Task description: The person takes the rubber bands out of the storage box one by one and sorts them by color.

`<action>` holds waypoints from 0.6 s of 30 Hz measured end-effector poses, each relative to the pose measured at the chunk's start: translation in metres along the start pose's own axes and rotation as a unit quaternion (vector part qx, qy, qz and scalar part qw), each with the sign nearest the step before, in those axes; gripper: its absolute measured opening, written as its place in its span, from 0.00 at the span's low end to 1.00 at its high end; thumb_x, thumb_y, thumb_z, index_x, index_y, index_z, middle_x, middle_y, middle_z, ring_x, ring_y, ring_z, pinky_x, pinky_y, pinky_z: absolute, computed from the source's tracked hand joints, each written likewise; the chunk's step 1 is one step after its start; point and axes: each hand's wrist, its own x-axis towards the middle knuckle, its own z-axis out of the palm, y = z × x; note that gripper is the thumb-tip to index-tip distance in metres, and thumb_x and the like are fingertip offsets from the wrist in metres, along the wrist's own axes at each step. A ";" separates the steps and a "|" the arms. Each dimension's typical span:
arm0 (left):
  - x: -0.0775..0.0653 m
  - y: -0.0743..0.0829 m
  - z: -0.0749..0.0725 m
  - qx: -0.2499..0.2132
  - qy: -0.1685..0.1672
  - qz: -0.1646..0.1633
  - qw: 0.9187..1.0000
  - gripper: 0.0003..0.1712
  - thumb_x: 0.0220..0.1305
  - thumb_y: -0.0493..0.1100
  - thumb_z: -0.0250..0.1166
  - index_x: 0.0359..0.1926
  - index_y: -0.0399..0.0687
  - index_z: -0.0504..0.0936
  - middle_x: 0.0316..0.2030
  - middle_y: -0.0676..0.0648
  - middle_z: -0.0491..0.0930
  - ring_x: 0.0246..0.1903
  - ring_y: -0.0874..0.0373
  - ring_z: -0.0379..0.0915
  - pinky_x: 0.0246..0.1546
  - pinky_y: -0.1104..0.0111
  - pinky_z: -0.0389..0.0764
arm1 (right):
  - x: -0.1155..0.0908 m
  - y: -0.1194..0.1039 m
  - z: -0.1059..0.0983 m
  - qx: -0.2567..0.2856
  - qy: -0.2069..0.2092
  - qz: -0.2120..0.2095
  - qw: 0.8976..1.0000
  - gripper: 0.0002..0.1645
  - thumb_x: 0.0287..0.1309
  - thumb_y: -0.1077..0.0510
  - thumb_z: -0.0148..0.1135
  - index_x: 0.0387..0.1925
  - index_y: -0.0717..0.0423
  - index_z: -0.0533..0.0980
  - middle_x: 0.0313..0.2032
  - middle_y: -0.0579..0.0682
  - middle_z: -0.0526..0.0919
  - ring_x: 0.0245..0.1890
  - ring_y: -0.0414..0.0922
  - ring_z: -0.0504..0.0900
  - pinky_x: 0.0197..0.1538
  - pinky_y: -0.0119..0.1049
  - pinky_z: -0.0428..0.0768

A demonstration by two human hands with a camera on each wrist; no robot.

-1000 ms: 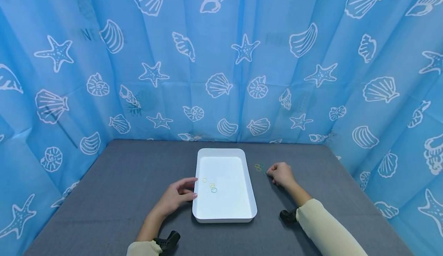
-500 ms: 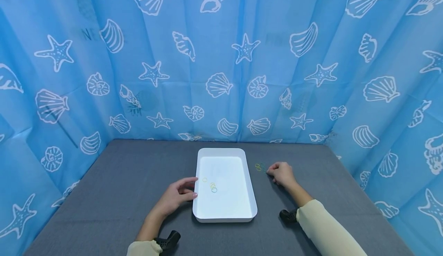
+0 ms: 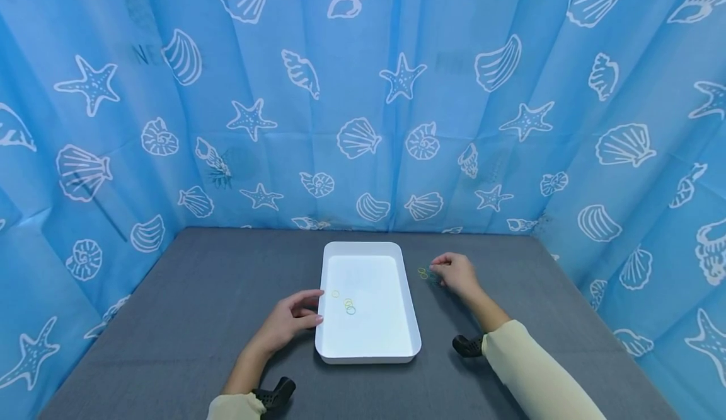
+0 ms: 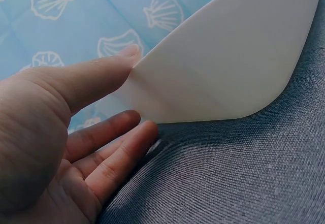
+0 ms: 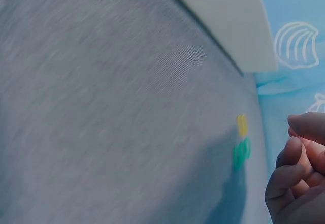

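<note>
1. Head view: a white rectangular tray point(image 3: 379, 306) with raised walls sits on a table covered in grey woven cloth point(image 3: 227, 268).
2. The left hand point(image 3: 289, 316), fingers relaxed and extended, touches the tray's left wall; the left wrist view shows its thumb at the rim.
3. The right hand point(image 3: 455, 273) has bent fingers, thumb and fingertips close together above the cloth; I cannot tell whether they pinch anything.
4. Just beside those fingertips lie thin yellow rings point(image 3: 422, 273) and thin green rings point(image 5: 242, 153), partly overlapped by the hand in the head view.
5. Inside the tray, left of its middle, are more thin rings: yellow ones and a blue-green one point(image 3: 350, 310).
6. The tray's right wall stands between the two groups.
7. Black wrist devices point(image 3: 276, 395) sit at the cream sleeves point(image 3: 539, 369); behind hangs a blue shell-print curtain point(image 3: 363, 105).
</note>
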 end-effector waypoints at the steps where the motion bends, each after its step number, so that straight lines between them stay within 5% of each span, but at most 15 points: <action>1: 0.000 0.000 0.000 0.000 0.000 0.001 1.000 0.32 0.59 0.43 0.71 0.64 0.46 0.73 0.55 0.39 0.76 0.43 0.51 0.77 0.44 0.58 0.78 | 0.001 -0.003 0.001 0.000 0.000 -0.001 1.000 0.07 0.62 0.61 0.63 0.36 0.63 0.81 0.29 0.52 0.82 0.19 0.43 0.75 0.25 0.36 0.74; 18: -0.001 -0.002 -0.002 0.004 -0.001 0.009 1.000 0.31 0.60 0.43 0.71 0.63 0.47 0.74 0.56 0.39 0.75 0.43 0.51 0.78 0.45 0.59 0.78 | 0.017 -0.052 0.024 0.020 -0.079 -0.052 0.995 0.06 0.62 0.60 0.63 0.38 0.60 0.80 0.27 0.57 0.80 0.20 0.46 0.74 0.24 0.38 0.73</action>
